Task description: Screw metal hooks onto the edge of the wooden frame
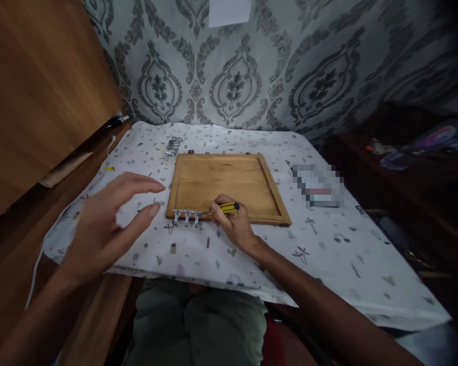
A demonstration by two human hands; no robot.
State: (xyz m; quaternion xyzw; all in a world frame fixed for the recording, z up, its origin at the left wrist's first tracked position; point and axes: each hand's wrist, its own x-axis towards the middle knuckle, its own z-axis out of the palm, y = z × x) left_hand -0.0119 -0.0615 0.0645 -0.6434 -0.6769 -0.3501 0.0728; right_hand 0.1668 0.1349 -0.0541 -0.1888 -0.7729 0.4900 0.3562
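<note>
The right hand [232, 223] is closed around a screwdriver [229, 207], its handle yellow with black stripes and apparently of moulded plastic. The shaft points left, at the right end of a hook rail [187, 211]; whether the tip bears on metal or stops just short cannot be determined. Governing relation: rail and screwdriver lie roughly in line, the rail's long axis running left to right along the near edge of a wooden panel [221, 183], at its left corner. The right hand is the nearer of the two to the rail.

The left hand [114, 223] is empty, thumb and fingers spread wide, off the panel's left side and apart from the rail.

The rail is bright, silvery metal, a thin strip with three hooks projecting toward the person. The panel is rectangular, lying flat, warm brown with visible grain, with a raised border framing a recessed centre.

Beyond its far left corner lies a cluster of metal pieces [173, 146], too small to itemise. To the right, a pixelated flat object [317, 185] rests on the cloth-covered bench [339, 264], whose white fabric carries small scattered prints.
</note>
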